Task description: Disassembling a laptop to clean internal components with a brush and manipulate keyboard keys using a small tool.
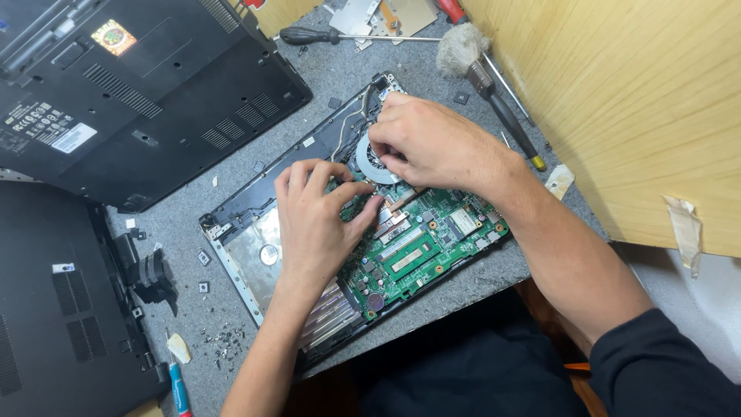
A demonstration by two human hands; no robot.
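far left: black laptop base (54, 309) lying upside down, loose hinge bracket (147, 272) beside it, small screws and debris (220, 340) scattered on the grey mat (193, 216).
upper left: second black bottom cover (139, 85), vents up, well apart from my hands.
centre: open laptop chassis (247, 232) sits at the mat's near edge, green motherboard (421, 247) still in it, silver plate (258, 251) at its left end.
left hand (312, 220): I see it flat over the board's left part, fingers curled down, thumb out toward the copper heat pipe (401, 202). Pressing or bracing; cannot tell if it grips anything.
right hand (432, 143): fingers bunched together over the round fan (374, 158) at the chassis top corner, tips hidden on the fan rim. Looks like a pinch on the fan or its cable; cannot confirm.
right side: brush (463, 50) and screwdriver (340, 35) lie on the mat near the wooden wall (617, 100), untouched.
risk 1: thin wires (351, 123) run next to the fan; a pull with them caught could tear them.
risk 2: left palm weight on the board could bend it or stress parts.
risk 3: chassis overhangs the mat edge; a hard tug could tip it.
risk 4: loose screws could roll under the board and short it.
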